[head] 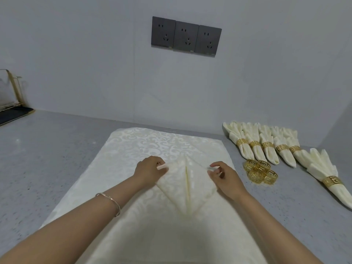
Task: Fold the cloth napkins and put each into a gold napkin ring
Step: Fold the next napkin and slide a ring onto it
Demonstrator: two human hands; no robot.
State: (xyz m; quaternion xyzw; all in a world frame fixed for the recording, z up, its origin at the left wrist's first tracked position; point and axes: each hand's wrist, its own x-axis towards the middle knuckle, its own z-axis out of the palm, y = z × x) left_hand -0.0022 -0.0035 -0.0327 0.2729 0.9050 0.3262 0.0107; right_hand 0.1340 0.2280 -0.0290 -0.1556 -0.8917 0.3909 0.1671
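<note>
Pinching on both sides — left hand (150,168) curled on the left top corner of the half-folded napkin (182,189), right hand (222,178) likewise on the right top corner.

Head view, the only one supplied. Napkin in a kite shape, point toward the near edge of the counter (57,159), centre seam running straight away from the person. Lying on a flat stack of unfolded napkins (152,141) mid-counter, stack reaching almost to the back edge. Toward the right back corner: row of finished napkins (266,147), each in a gold band, one more set nearer the right edge. Small pile of loose gold rings (261,172) just beside the stack's right edge, near the right hand.

Step judged: bringing the side flaps in for the next fold. To do well — keep both corners level, meet the edges along the seam without overlap, crease with flat fingers before letting go, avoid dragging the top sheet of the stack.

Also noted: bracelet (110,201) on left wrist, three wall sockets (186,37) above.
</note>
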